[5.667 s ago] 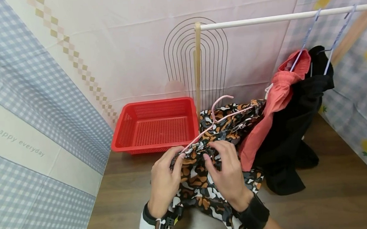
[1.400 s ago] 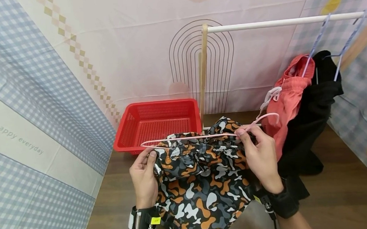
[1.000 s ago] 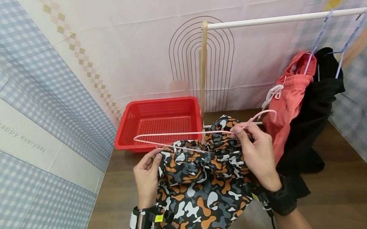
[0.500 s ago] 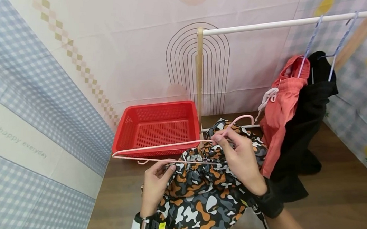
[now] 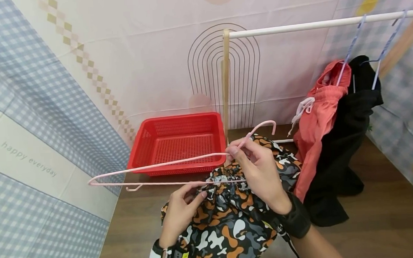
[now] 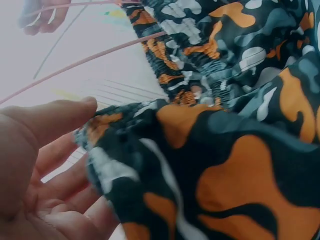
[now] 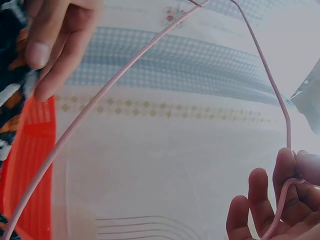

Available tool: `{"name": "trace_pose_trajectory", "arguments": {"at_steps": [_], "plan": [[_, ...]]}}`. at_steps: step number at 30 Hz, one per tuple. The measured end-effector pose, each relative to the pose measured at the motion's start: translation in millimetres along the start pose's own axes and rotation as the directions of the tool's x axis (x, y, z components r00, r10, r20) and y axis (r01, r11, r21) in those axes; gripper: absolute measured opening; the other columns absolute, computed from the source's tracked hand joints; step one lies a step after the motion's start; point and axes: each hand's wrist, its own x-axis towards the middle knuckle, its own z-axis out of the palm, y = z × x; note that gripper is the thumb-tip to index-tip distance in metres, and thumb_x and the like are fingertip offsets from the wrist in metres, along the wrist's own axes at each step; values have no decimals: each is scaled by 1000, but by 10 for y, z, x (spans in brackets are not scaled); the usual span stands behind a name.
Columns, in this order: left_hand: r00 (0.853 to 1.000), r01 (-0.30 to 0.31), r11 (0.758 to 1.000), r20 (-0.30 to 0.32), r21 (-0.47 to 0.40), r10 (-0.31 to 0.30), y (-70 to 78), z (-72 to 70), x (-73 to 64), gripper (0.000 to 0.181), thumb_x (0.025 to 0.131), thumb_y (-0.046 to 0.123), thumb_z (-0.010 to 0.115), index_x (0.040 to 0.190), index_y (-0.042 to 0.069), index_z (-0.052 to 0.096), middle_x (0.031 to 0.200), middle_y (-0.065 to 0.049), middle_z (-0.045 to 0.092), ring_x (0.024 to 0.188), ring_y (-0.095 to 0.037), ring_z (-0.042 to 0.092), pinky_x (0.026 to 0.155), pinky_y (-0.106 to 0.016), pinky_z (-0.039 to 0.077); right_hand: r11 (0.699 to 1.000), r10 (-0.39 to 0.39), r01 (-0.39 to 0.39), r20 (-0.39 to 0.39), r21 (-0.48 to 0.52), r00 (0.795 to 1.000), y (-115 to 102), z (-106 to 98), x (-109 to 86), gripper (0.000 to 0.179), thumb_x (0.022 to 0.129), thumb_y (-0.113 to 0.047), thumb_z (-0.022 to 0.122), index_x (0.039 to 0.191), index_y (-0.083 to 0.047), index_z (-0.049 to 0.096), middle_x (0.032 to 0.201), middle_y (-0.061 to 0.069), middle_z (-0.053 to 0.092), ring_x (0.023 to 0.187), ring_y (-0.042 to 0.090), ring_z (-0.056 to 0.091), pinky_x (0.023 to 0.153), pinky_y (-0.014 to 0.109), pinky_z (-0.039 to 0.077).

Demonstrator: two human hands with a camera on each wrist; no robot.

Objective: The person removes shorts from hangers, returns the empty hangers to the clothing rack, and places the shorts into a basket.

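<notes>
A pink wire hanger (image 5: 173, 162) slants across the middle of the head view, its bent end sticking out to the left. My right hand (image 5: 259, 173) pinches it at the neck, just below the hook. Camouflage-print pants (image 5: 230, 240) in black, orange, grey and white hang below, their elastic waistband bunched up. With thumb and fingers my left hand (image 5: 181, 212) pinches the left part of that waistband. The hanger's lower bar runs past these fingers into the waistband; its far end is hidden. In the left wrist view, the bar (image 6: 80, 62) passes beyond the waistband edge.
A red perforated basket (image 5: 182, 144) sits behind the hands on the wooden floor (image 5: 128, 234). To the right, coral shorts (image 5: 322, 111) and black pants (image 5: 351, 144) hang on hangers from a white rail (image 5: 292, 29). The rack's wooden post (image 5: 226, 81) stands beside the basket.
The hanger has shifted left, so more of it projects beyond the waistband. My right hand moved left with its neck; my left hand moved slightly right and down. Earlier, both hands were at the waistband.
</notes>
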Motion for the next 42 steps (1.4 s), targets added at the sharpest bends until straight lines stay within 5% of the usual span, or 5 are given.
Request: {"name": "trace_pose_trajectory", "arguments": {"at_steps": [12,22,35,39,42], "plan": [[969,-114,978,238,176,70,1,36,29,16,102,15,72,117,16,79,111,4,76,88,-9,70,76,-28,57,995,-10,12,-19,95,1000,-170,6,198,14,104,-3,64,109,10,70,103,15,70,91,17,72,83,27,59],[870,-135,963,492,234,3,-43,253,78,19,100,13,73,119,12,78,110,5,76,88,0,66,79,-24,54,989,7,-3,-24,149,1000,-232,-41,365,37,103,-27,66,107,10,70,99,10,70,90,20,72,86,30,61],[703,-245,895,704,373,-101,-161,358,58,41,105,35,67,144,21,67,141,7,67,126,-9,64,102,-35,55,966,-48,44,11,254,999,-447,-131,632,48,99,-41,70,107,6,70,97,13,69,88,25,69,88,32,60],[696,-223,883,702,414,-153,-50,355,38,41,105,34,67,144,21,66,143,8,66,129,-9,62,106,-35,52,958,-53,54,-14,282,999,-491,-169,710,49,96,-45,71,104,4,72,95,12,69,88,23,66,86,31,57],[724,-219,889,677,402,-128,25,317,46,40,105,31,68,144,20,66,141,7,67,122,-6,65,101,-32,54,935,-44,55,-37,351,998,-503,-208,767,45,95,-43,73,103,2,72,93,12,68,88,22,65,85,30,56]]}}
